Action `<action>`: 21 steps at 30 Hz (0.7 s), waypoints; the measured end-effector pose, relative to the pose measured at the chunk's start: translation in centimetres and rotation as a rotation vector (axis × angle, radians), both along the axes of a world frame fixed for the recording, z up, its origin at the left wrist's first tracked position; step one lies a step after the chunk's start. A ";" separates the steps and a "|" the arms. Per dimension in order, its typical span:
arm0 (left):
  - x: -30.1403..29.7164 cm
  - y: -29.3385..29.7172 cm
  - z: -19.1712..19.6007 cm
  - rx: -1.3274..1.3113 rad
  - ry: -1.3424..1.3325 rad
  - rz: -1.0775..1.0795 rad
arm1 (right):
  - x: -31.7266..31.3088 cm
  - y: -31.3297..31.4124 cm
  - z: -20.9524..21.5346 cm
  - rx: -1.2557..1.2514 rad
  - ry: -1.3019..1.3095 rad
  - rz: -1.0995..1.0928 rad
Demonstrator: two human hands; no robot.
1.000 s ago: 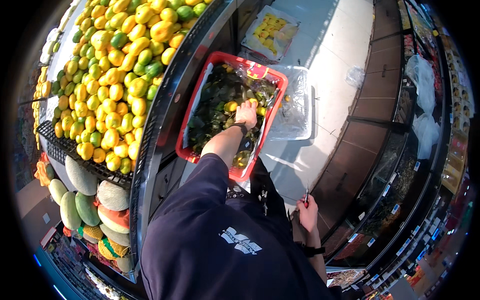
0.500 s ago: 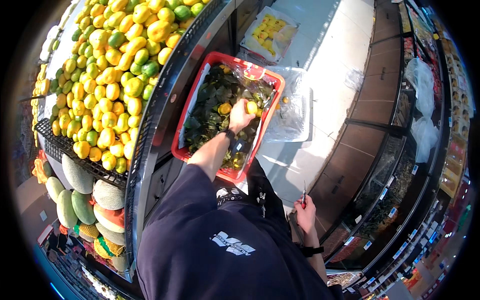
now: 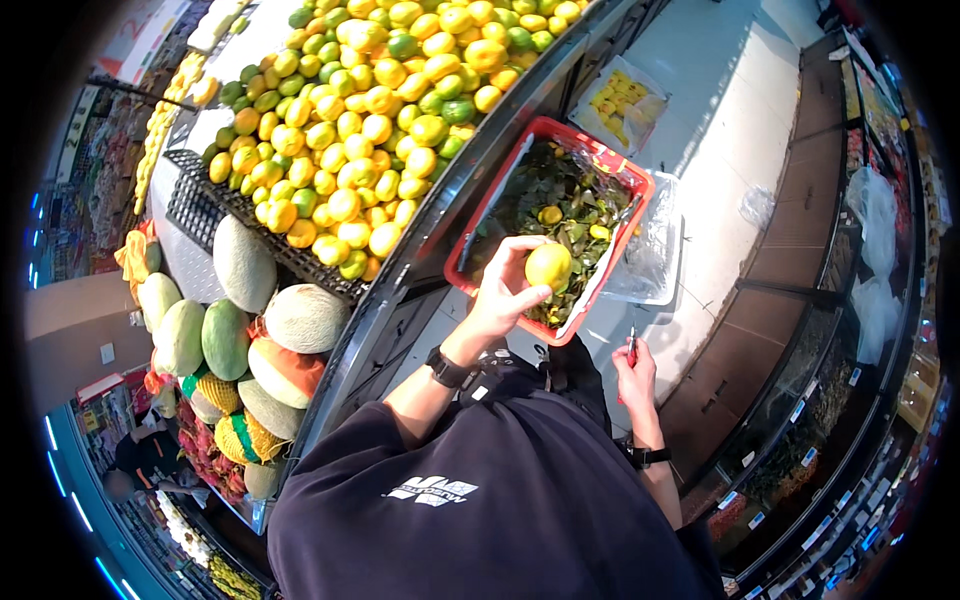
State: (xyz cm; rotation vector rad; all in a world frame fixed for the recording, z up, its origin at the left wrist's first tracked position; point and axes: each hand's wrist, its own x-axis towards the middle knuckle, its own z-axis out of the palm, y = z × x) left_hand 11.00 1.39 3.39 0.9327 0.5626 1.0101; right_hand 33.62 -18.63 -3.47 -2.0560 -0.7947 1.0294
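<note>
My left hand (image 3: 503,290) grips a round yellow-orange citrus fruit (image 3: 548,267) between thumb and fingers. It holds the fruit above the near part of a red plastic crate (image 3: 598,150). Dark green leaves (image 3: 552,195) fill the crate, with a few more yellow fruits among them, one of them a citrus (image 3: 550,215) near the middle. Off to the right and lower, my right hand (image 3: 638,376) is closed around small red-handled snips (image 3: 632,350), their thin tip pointing away from me. Whether the snips' blades are apart is too small to tell.
On the left, a sloping display holds a large heap of green-and-yellow citrus (image 3: 360,140), with melons (image 3: 305,318) nearer me. Beyond the red crate stand a crate of yellow fruit (image 3: 620,105) and a white plastic-lined crate (image 3: 664,240). Brown cabinets (image 3: 755,325) line the right side.
My left hand has lifted out of the leaves and drawn back toward me with the citrus fruit in it. The view has turned left; my right hand still holds the snips.
</note>
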 end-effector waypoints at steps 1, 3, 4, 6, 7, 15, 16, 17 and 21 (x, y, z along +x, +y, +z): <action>-1.0 0.0 1.1 0.143 0.037 0.006 | -1.2 0.9 0.9 0.019 0.005 0.013; -2.6 -0.1 3.3 0.390 0.110 0.042 | -2.8 1.7 1.8 -0.013 0.006 0.067; -3.4 -0.2 4.2 0.486 0.156 0.070 | -3.6 1.9 1.8 0.009 -0.008 0.062; -5.1 -0.4 6.0 0.673 0.254 0.125 | -5.4 2.0 1.6 0.051 -0.030 0.053; -5.9 -0.3 7.0 0.818 0.355 0.191 | -5.8 2.0 1.6 0.020 -0.042 0.082; -8.8 -0.8 9.6 1.055 0.289 0.215 | -8.0 2.1 1.3 0.049 0.000 0.079; -8.9 -0.8 9.6 1.049 0.296 0.211 | -8.1 2.0 1.3 0.039 0.010 0.072; -8.7 -0.9 9.5 1.041 0.294 0.204 | -8.1 1.7 1.3 0.055 -0.012 0.068; -6.2 -1.8 6.9 0.670 0.301 0.068 | -7.9 0.3 1.3 0.078 -0.109 0.041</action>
